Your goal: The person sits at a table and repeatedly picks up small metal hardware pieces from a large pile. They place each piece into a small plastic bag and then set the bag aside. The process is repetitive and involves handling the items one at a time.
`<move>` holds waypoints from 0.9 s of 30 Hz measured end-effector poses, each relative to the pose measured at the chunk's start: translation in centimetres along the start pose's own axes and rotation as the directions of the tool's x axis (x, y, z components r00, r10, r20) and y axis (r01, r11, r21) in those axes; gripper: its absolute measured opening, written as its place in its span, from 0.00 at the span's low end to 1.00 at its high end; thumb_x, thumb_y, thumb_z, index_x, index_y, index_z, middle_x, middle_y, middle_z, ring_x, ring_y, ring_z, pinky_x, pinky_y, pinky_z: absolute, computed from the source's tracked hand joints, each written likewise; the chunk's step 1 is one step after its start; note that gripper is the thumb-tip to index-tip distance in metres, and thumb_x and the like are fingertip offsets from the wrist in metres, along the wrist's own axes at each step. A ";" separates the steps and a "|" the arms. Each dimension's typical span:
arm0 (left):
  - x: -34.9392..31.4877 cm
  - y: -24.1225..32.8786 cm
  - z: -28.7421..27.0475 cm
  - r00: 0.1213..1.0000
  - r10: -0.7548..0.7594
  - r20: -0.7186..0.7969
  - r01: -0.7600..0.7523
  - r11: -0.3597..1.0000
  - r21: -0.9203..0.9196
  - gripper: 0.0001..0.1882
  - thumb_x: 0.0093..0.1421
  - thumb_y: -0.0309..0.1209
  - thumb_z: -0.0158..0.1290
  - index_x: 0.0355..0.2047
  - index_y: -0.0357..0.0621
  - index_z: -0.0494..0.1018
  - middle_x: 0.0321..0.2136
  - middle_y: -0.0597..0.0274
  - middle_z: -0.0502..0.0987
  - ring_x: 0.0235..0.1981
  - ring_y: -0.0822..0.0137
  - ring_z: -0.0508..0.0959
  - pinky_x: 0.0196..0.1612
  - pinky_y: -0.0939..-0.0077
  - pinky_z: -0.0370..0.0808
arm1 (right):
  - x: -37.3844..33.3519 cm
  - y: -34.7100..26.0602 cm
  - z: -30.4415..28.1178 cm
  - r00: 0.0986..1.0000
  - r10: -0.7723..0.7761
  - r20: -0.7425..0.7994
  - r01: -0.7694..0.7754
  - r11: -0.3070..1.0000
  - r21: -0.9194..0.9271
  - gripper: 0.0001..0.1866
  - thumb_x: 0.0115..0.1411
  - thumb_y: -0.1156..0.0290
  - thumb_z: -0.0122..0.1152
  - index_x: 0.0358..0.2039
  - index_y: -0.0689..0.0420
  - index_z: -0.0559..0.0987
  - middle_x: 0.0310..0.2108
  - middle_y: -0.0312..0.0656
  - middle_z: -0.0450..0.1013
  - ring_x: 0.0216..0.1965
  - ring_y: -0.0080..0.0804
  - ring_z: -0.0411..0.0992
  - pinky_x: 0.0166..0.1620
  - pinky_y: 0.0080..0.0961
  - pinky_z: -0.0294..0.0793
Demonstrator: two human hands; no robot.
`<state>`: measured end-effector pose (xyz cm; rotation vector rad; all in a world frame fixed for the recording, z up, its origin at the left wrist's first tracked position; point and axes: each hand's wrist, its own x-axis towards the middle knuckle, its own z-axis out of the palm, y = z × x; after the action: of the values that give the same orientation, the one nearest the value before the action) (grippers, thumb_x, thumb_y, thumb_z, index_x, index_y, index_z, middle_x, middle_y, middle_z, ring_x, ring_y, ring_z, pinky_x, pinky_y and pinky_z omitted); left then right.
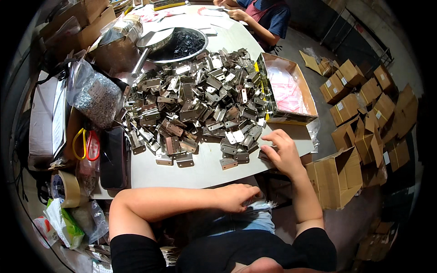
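Head view: farthest to the left of both hands, a tan roll of packing tape (pixel 72 189) stands at the table's near corner, and beyond it are looped plastic handles, one yellow and one red (pixel 93 146). Farther from the hands, a clear plastic bag filled with small silvery metal parts (pixel 100 107) leans among boxes. A black rectangular phone-like slab (pixel 114 159) lies beyond the left forearm. Well ahead of the left hand, a round steel basin of small black pieces (pixel 204 49) has a metal scoop (pixel 157 38) resting over its left side. Nearer, a broad heap of bent, shiny silver metal brackets with drilled holes (pixel 200 102) spreads across the white tabletop (pixel 159 179), ahead of both hands. The left hand (pixel 241 198) rests over the lap with its fingers curled; whether it grips anything cannot be told. The right hand (pixel 281 151) is at the table edge, thumb and forefinger parted, nothing visible between them. Just beside its thumb lies a dark metal bracket (pixel 263 156); contact is unclear. Beyond the right hand sits an open cardboard box of pink-and-clear plastic bags (pixel 310 111). Farther ahead, a co-worker in a blue sleeve (pixel 278 22) sits at the table. To the right of the right hand, an open brown carton (pixel 325 182) stands on the floor.
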<state>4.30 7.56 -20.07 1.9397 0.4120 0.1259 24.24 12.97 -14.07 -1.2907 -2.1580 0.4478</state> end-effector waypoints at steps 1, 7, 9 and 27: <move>0.0 -0.1 0.2 1.000 0.008 -0.006 -0.008 1.000 0.004 0.28 0.48 0.24 0.59 0.51 0.38 0.65 0.39 0.48 0.75 0.46 0.49 0.75 0.49 0.59 0.73 | 0.7 -0.5 0.3 1.000 -0.014 -0.003 0.014 1.000 0.018 0.13 0.53 0.69 0.67 0.38 0.60 0.79 0.36 0.46 0.71 0.37 0.45 0.73 0.41 0.34 0.73; -0.1 -0.1 0.0 1.000 0.024 0.008 -0.025 0.998 0.060 0.28 0.47 0.24 0.60 0.50 0.38 0.65 0.40 0.47 0.75 0.46 0.48 0.75 0.49 0.58 0.73 | 2.9 -2.9 2.3 0.993 0.082 0.085 -0.068 0.986 -0.153 0.15 0.53 0.67 0.65 0.40 0.59 0.80 0.37 0.46 0.72 0.36 0.43 0.75 0.40 0.34 0.75; -0.1 0.0 -0.1 1.000 0.022 0.011 -0.023 0.998 0.064 0.28 0.48 0.24 0.60 0.50 0.37 0.65 0.40 0.47 0.75 0.46 0.47 0.75 0.49 0.58 0.73 | 3.3 -2.5 2.4 0.992 0.093 0.083 -0.082 0.989 -0.124 0.13 0.53 0.68 0.63 0.39 0.60 0.80 0.36 0.47 0.73 0.35 0.44 0.76 0.41 0.34 0.75; -0.1 -0.1 -0.1 1.000 0.015 0.010 -0.015 1.000 -0.012 0.25 0.49 0.24 0.59 0.48 0.38 0.66 0.38 0.49 0.76 0.45 0.48 0.76 0.48 0.59 0.73 | -2.4 2.6 -2.5 0.775 0.565 0.281 -0.514 0.306 0.802 0.09 0.60 0.78 0.58 0.36 0.53 0.68 0.25 0.33 0.73 0.20 0.18 0.73 0.21 0.11 0.72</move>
<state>4.19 7.63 -20.17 1.9314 0.3896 0.1279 28.46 12.05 -14.31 -1.3069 -1.0023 1.5235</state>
